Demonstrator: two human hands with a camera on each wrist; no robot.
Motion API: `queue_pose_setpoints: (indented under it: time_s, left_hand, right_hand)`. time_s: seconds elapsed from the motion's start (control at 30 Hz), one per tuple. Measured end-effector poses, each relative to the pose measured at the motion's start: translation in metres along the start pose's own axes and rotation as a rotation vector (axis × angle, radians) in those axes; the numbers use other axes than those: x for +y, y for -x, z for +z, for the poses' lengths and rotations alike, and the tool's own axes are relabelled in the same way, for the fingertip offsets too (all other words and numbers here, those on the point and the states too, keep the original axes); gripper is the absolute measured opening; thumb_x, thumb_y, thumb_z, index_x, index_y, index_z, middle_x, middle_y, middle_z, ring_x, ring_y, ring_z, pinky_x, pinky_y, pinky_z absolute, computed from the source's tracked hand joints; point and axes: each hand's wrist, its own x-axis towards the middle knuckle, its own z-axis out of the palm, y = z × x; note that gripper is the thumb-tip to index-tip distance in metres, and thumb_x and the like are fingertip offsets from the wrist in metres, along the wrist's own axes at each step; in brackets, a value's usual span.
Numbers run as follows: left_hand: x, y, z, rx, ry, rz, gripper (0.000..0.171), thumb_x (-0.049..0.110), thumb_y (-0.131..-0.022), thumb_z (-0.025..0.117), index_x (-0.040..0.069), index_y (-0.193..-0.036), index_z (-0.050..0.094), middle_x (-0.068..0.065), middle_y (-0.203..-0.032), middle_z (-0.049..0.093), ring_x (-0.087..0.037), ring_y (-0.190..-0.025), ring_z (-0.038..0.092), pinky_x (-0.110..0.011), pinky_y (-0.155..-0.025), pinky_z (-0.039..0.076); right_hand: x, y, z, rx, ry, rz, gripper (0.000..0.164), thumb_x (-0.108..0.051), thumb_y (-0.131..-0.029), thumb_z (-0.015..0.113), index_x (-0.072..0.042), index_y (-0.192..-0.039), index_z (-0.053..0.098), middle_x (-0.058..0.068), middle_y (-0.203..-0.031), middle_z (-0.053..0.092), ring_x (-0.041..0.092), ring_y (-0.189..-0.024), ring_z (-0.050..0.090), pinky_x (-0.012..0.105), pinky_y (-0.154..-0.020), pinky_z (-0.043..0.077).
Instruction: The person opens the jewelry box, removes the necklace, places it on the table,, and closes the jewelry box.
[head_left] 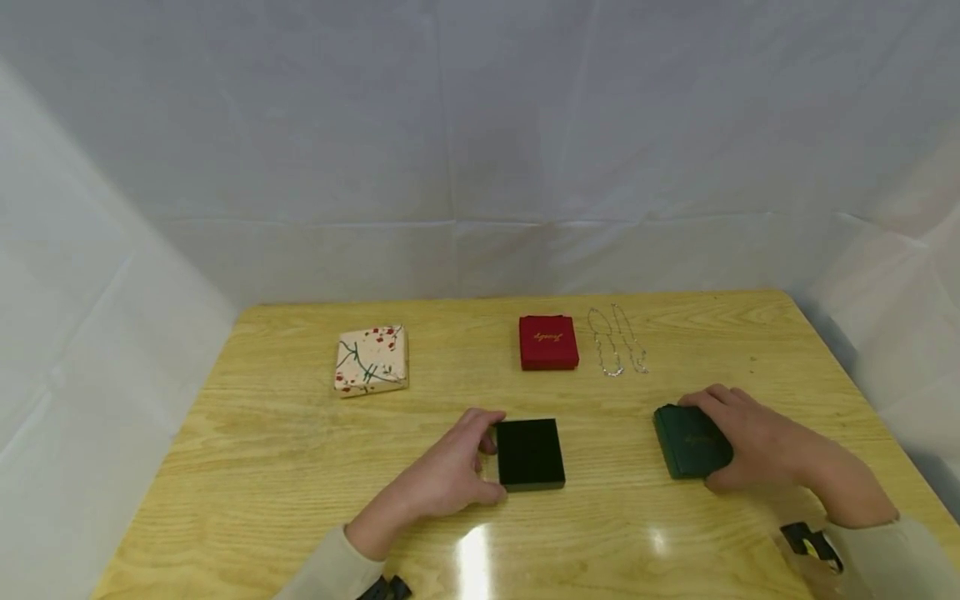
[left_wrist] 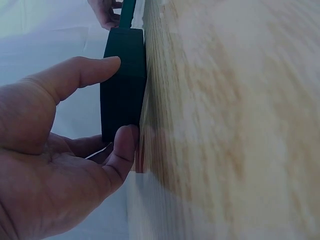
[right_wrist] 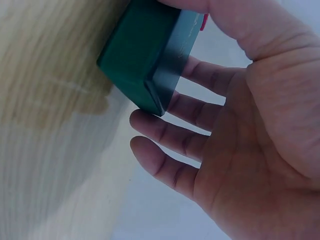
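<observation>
My left hand [head_left: 457, 471] holds a dark green square box [head_left: 530, 454] with a plain black top face, thumb at its near corner and fingers at the far corner. In the left wrist view the thumb lies against the side of this box [left_wrist: 122, 85], which rests low along the table. To the right, my right hand [head_left: 757, 442] grips a green jewelry box [head_left: 690, 442] with gold lettering, thumb at the near edge and fingers over the far edge. The right wrist view shows the green side of that box [right_wrist: 135, 55], tilted, with the two lower fingers extended beyond its corner.
A red jewelry box [head_left: 548, 342] with gold lettering lies at the back of the wooden table [head_left: 285, 500]. Beside it lie two thin silver chains [head_left: 606, 342]. A cream box with a floral pattern [head_left: 371, 361] stands at the back left. White sheeting [head_left: 450, 167] encloses the table.
</observation>
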Motion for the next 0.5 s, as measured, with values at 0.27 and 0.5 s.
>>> queue_pose_setpoints:
  time_s: [0.27, 0.5]
  left_hand:
    - [0.0, 0.0, 0.001, 0.014, -0.004, 0.001, 0.093, 0.016, -0.071, 0.082, 0.01, -0.148, 0.03, 0.003, -0.115, 0.046, -0.018, -0.086, 0.051, -0.027, -0.07, 0.048]
    - [0.0, 0.0, 0.001, 0.015, -0.007, 0.006, 0.093, 0.017, -0.072, 0.083, 0.008, -0.148, 0.03, 0.002, -0.115, 0.046, -0.018, -0.086, 0.051, -0.027, -0.07, 0.048]
  right_hand:
    - [-0.014, -0.004, -0.006, 0.074, 0.009, -0.048, 0.091, -0.048, -0.064, 0.085, -0.015, -0.137, 0.041, 0.004, -0.127, 0.045, 0.021, -0.104, 0.049, 0.039, -0.075, 0.047]
    - [-0.034, -0.013, -0.012, 0.078, -0.016, -0.032, 0.094, -0.048, -0.064, 0.085, -0.017, -0.139, 0.039, 0.004, -0.132, 0.043, 0.02, -0.107, 0.047, 0.038, -0.076, 0.047]
